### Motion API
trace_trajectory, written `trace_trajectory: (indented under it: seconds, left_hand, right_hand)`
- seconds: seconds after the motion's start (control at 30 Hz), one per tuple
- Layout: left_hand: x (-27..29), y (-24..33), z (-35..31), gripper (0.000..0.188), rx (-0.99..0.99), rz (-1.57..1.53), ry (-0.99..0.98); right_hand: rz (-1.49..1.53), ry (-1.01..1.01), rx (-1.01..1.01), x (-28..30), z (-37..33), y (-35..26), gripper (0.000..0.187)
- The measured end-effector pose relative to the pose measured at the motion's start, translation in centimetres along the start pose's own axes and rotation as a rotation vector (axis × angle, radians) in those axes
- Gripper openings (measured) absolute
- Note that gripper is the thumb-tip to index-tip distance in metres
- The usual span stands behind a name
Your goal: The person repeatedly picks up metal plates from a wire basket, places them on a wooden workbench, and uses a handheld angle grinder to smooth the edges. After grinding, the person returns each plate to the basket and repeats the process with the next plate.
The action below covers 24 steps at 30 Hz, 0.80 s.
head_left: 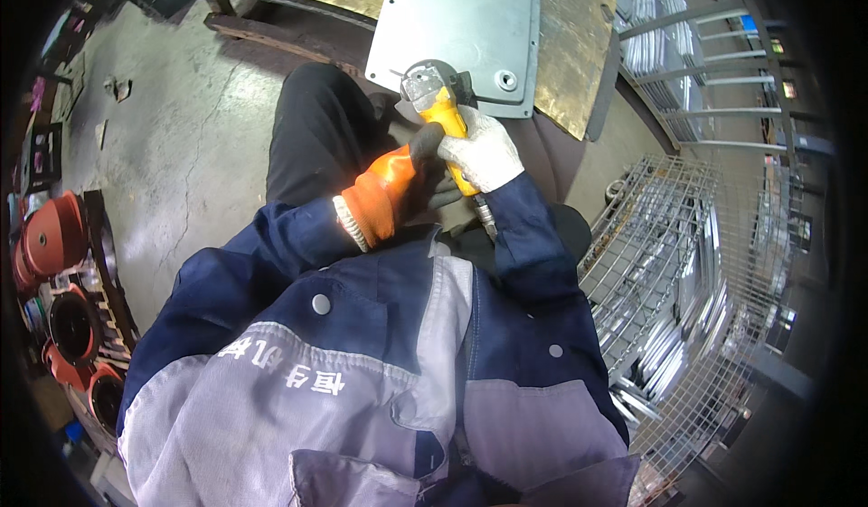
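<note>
Workbench [574, 66]: cut off at top
Grey metal panel [459, 32]: on workbench, top cropped
Yellow angle grinder [443, 109]: by panel's near edge, contact unclear
Left hand [391, 184]: holding grinder, fingers partly hidden
Right hand [484, 151]: wrapped round grinder

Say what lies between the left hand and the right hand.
In the head view, the grinder lies between the left hand and the right hand; both hold its yellow body.

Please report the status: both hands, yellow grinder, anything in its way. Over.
Left hand and right hand closed on yellow grinder. In view, grinder overlaps near edge of grey panel; contact unclear. No obstruction visible.
</note>
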<state>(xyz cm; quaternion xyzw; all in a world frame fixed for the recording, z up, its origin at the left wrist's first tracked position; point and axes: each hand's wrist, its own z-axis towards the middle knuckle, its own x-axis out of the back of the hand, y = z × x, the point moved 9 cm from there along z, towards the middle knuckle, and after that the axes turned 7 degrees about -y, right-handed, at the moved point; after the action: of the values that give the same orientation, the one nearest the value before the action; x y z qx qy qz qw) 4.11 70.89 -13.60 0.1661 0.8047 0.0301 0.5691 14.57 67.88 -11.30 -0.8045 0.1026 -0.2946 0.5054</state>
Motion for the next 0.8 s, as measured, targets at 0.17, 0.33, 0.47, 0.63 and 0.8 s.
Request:
trace_trajectory:
  seconds: [0.17, 0.33, 0.47, 0.63, 0.8]
  left_hand:
    - [-0.9, -3.1, 2.9, 0.038, 0.094, 0.219, 0.012]
    - [-5.2, -3.3, 6.4, 0.040, -0.068, 0.801, -0.205]
    - [-7.3, -4.3, 7.7, 0.043, 0.033, 0.899, -0.314]
    - [-6.0, 0.4, 0.5, 0.038, -0.528, 1.536, -0.385]
    - [1.4, 3.8, -4.6, 0.051, -0.237, 0.735, -0.072]
  right_hand:
    - [0.282, 0.019, -0.026, 3.6, -3.3, 2.2, 0.035]
    - [0.419, 0.233, -0.186, 9.3, -7.3, 5.6, 0.042]
    - [0.299, 0.333, -0.345, 11.8, -9.2, 6.3, 0.040]
    - [0.496, 0.085, -0.025, 3.6, -5.9, 2.7, 0.045]
    - [-0.008, -0.113, 0.115, -5.1, 0.4, -0.9, 0.039]
